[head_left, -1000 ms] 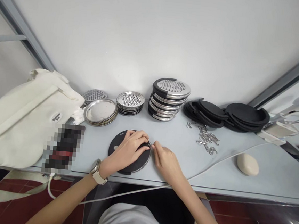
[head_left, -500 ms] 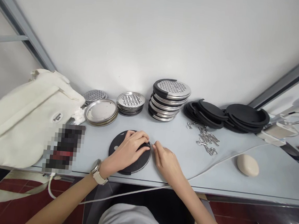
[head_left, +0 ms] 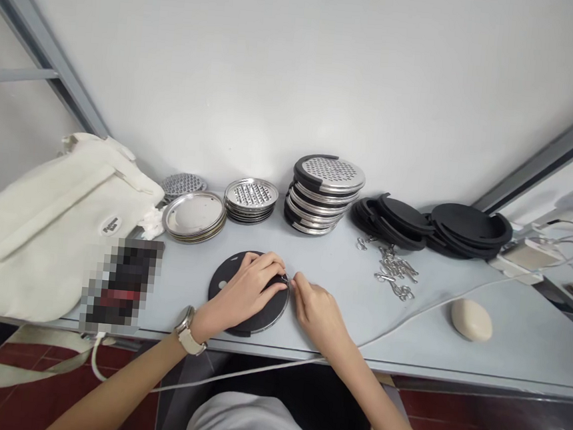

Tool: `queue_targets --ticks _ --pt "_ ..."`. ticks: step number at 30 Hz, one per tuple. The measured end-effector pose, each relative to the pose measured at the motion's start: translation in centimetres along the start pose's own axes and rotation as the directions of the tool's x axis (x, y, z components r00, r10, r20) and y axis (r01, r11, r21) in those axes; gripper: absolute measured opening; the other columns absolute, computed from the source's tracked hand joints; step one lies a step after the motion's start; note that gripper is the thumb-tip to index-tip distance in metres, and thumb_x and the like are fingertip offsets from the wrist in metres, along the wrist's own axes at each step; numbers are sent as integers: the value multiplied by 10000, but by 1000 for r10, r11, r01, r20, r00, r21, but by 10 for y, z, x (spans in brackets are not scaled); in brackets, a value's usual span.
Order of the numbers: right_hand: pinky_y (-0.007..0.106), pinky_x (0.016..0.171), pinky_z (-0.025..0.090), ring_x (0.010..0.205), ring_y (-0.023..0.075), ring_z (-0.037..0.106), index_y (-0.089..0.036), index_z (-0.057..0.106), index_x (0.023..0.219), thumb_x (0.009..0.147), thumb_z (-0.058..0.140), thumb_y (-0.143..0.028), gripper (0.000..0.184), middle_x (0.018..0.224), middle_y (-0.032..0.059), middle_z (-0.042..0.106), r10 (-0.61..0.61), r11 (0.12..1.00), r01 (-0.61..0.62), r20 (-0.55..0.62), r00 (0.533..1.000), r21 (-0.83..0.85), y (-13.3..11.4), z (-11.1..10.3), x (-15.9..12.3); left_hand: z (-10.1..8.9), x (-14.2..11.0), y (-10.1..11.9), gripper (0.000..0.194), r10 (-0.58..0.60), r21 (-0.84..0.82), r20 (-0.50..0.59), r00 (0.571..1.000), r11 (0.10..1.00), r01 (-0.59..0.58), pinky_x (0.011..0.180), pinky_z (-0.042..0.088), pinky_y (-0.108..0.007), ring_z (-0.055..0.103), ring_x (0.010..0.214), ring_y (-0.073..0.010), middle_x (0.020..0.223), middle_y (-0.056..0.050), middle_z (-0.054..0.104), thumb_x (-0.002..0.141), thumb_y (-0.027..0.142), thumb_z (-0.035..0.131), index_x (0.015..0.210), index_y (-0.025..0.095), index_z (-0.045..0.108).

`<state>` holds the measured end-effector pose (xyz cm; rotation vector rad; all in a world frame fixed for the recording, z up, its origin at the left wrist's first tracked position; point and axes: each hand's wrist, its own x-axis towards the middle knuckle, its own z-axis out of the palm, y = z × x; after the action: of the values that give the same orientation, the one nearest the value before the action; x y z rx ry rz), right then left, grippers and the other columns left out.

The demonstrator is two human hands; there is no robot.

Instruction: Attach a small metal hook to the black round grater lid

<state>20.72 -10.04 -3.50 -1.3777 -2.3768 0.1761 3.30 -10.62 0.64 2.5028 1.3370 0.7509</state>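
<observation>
A round black disc with a thin metal rim [head_left: 233, 278] lies flat near the table's front edge. My left hand [head_left: 242, 295] rests on top of it, fingers curled down over its right part and pressing it. My right hand [head_left: 318, 311] is just to the right of the disc, its fingertips pinched together at the disc's right rim. What the pinch holds is too small to make out. A watch sits on my left wrist.
Along the back stand stacks of metal grater discs [head_left: 251, 195], a taller stack of rimmed discs [head_left: 324, 195], flat metal lids [head_left: 193, 215] and black rubber rings [head_left: 431, 221]. Loose metal hooks [head_left: 394, 272], a beige oval object [head_left: 471, 319], a white cable and a cream bag [head_left: 45, 221] also lie here.
</observation>
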Motion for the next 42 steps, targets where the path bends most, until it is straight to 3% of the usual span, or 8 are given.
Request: queue_targets --ticks 6,13,24,42 --pt "241 503 269 510 143 536 -186 468 886 957 304 -210 181 600 -3 592 -70 997 70 19 997 -44 -1 -2 4 1 0 0 136 -20 16 2 1000 1000 20 896 348 -358 487 964 -173 1031 -37 537 889 217 463 1013 196 516" --pt "244 507 271 523 150 548 -176 478 941 949 308 -185 170 624 6 610 -76 995 78 28 997 -64 -2 -2 4 0 0 0 174 -14 17 1 1000 1000 14 906 342 -360 490 983 -168 1043 -34 536 896 226 453 1051 209 530" --pt "249 494 259 500 152 526 -173 468 860 963 281 -228 221 586 8 576 -49 995 50 14 999 -87 -4 -3 2 0 0 -1 182 -2 14 8 1000 1000 2 922 320 -365 496 978 -165 1047 -31 557 906 219 436 1041 210 557" --pt "247 522 315 537 157 533 -182 447 853 936 318 -227 159 614 4 572 -75 997 75 9 997 -1 -2 -4 0 1 0 -2 157 5 16 -6 1000 1000 -5 914 321 -360 507 976 -161 1036 -29 565 894 230 467 1025 206 549"
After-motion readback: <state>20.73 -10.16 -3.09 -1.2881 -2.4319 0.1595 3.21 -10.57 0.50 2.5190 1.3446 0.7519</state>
